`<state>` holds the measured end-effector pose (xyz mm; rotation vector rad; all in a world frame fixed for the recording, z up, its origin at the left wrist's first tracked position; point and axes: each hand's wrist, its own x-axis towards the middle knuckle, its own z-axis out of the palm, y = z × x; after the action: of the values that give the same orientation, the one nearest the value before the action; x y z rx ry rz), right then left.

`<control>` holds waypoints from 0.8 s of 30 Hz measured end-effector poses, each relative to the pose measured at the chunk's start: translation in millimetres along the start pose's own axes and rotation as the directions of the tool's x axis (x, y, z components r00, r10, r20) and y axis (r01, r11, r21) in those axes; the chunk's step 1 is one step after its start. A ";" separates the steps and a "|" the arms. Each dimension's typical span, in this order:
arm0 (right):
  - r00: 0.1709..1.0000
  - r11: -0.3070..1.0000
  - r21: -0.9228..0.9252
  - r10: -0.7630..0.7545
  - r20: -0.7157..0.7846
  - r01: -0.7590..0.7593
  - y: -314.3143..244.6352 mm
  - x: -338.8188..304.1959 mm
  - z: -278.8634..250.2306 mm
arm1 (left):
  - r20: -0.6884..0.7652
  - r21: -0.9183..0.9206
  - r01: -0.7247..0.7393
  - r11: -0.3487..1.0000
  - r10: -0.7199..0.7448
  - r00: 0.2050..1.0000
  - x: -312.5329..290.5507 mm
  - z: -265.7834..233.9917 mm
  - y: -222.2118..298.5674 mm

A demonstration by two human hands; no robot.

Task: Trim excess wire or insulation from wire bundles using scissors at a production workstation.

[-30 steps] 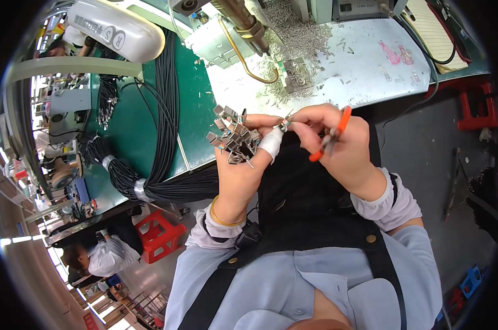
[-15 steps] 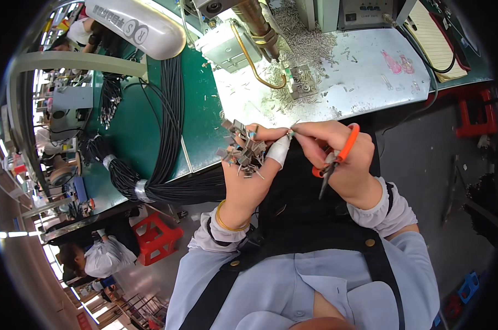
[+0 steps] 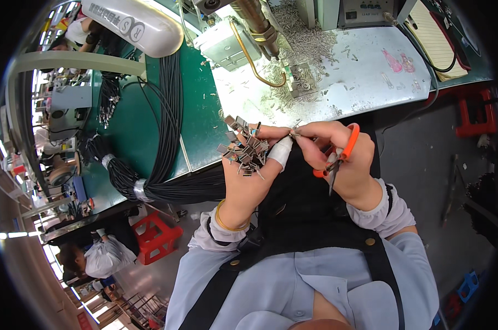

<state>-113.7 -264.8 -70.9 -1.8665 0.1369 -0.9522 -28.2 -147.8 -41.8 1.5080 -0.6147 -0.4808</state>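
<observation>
My left hand (image 3: 243,184) is closed round a bunch of black cables, whose metal connector ends (image 3: 246,147) fan out above the fist. White tape wraps its thumb (image 3: 281,153). Between that thumb and forefinger a small cable end sticks out, too small to make out well. The fingertips of my right hand (image 3: 342,157) pinch at the same spot, touching it. Scissors with orange handles (image 3: 350,142) hang in my right hand, held in the palm by the curled fingers, blades pointing down toward me.
A bench press (image 3: 254,33) stands on a white plate (image 3: 370,71) strewn with small metal pieces (image 3: 309,44). Black cable bundles (image 3: 172,110) lie on the green table (image 3: 199,121) at left. Red stools (image 3: 155,236) stand on the floor; a person (image 3: 109,256) sits far left.
Both hands stay nearly in place at the cable end. The scissors have turned slightly in my right hand, and the connector bunch has shifted a little.
</observation>
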 end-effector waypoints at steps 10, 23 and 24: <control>0.949 0.945 0.096 0.307 0.069 -0.313 -6.6 -2.2 2.5 | -0.009 0.133 -0.035 0.990 0.037 0.999 -2.3 4.8 -5.6; 0.879 0.916 -0.003 0.385 0.280 -0.400 -6.1 3.8 -16.2 | -0.028 -0.182 0.281 0.942 -0.290 0.956 0.4 -4.4 -1.1; 0.879 0.916 -0.002 0.386 0.279 -0.402 -6.4 2.2 -15.5 | -0.044 -0.174 0.258 0.950 -0.269 0.962 -0.2 -4.1 -1.5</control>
<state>-124.4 -273.8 -61.5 -1.8054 0.3069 -0.4070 -25.6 -144.6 -43.1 1.4458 -0.3120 -0.6676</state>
